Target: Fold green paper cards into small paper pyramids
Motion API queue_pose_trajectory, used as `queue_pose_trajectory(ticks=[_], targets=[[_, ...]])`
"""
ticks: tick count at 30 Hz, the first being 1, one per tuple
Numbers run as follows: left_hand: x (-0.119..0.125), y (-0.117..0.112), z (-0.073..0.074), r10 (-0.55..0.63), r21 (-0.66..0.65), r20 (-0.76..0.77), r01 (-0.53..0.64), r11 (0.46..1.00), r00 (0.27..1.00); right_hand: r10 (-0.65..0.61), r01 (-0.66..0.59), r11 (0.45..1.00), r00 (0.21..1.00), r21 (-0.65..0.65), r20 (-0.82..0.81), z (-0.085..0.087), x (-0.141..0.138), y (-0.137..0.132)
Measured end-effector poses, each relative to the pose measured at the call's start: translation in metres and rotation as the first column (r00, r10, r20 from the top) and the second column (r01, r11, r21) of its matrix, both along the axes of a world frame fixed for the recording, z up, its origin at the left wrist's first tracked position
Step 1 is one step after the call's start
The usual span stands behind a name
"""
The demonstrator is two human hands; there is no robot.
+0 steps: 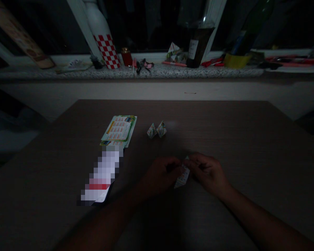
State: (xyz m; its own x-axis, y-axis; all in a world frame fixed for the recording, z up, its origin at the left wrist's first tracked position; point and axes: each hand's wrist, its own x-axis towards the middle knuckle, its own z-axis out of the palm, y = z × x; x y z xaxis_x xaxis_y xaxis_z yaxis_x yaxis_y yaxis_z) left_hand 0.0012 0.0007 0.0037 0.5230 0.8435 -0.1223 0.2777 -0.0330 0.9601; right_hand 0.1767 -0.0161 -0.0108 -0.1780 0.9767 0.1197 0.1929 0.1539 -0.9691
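Observation:
Between my two hands, low over the table, is a small piece of folded printed paper (182,177), narrow and slanted, with a pointed top. My left hand (165,173) pinches its left edge with thumb and fingers. On the other side my right hand (208,171) grips the upper right edge, its fingers curled. Beyond the hands stand two small folded paper pieces (161,129) with pointed tops, side by side. Left of them lies a stack of printed calendar cards (119,129), green and white with red print. The dim light hides the finer folds.
A phone (102,174) with a bright, pixelated screen lies left of my left forearm, below the cards. Behind the wooden table (225,129), a granite windowsill (162,71) holds a red-checked white bottle (106,45), a dark bottle (195,47), a small red jar (126,57) and pens.

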Motion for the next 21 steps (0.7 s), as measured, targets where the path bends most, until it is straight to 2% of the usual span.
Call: queue_pose_trajectory(ticks=[5,9,12,17,21], targets=[[0.0004,0.0028,-0.003,0.071,-0.102,0.16,-0.055,0.993,0.985,0.035,-0.039,0.998,0.996,-0.054,-0.085,-0.0011,0.0028,0.0007],[0.002,0.004,-0.0064,0.124,-0.135,0.223,-0.096,0.986,0.967,0.122,-0.124,0.99,0.992,-0.062,-0.024,-0.0021,0.0057,0.001],[0.0028,0.0031,-0.0093,0.106,-0.153,0.209,-0.074,0.985,0.972,0.137,-0.136,0.99,0.99,-0.028,0.035,-0.0024,0.0063,-0.0003],[0.0027,-0.0007,-0.0057,0.016,-0.019,0.102,-0.014,1.0,0.995,0.104,-0.104,0.994,0.995,-0.021,-0.006,-0.004,0.0056,-0.0006],[0.0031,-0.0039,-0.0001,0.042,0.077,0.076,-0.048,0.996,0.996,0.219,-0.219,0.974,0.976,-0.058,-0.001,-0.0043,0.0043,-0.0001]])
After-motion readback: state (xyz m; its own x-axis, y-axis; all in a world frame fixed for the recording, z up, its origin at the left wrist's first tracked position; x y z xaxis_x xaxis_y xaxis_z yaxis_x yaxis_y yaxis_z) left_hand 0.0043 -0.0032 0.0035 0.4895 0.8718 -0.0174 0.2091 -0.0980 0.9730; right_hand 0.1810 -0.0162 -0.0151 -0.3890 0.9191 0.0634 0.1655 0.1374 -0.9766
